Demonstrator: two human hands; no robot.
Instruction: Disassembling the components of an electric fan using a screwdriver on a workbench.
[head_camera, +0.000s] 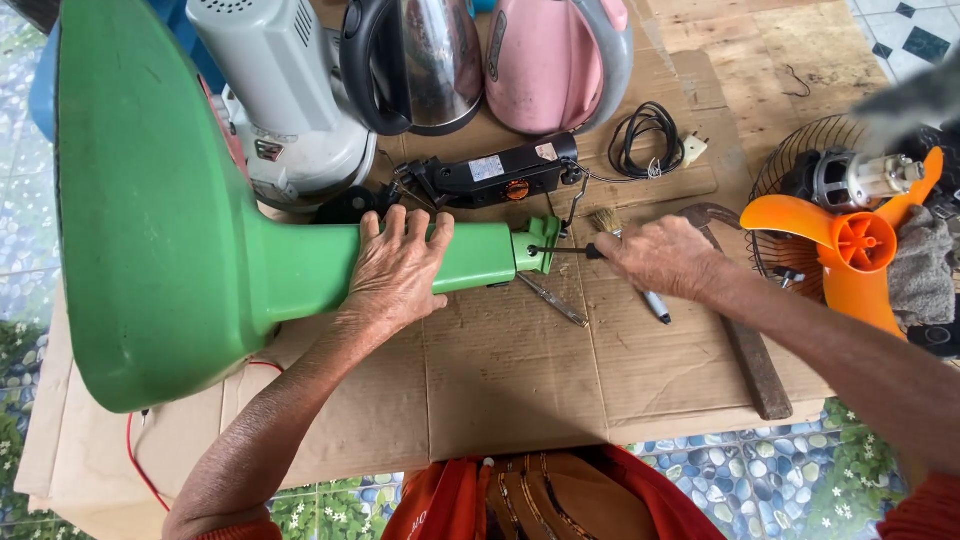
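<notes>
The left hand (398, 268) clamps the stiff, bulky green plastic fan stand (200, 230) at its neck; at three o'clock, the right hand (660, 258) grips a slim screwdriver (562, 251), probably seated in a screw.

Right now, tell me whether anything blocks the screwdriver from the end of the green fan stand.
Nothing visible does. The right hand holds the screwdriver, its tip already at the green fan stand, which the left hand grips.
</notes>
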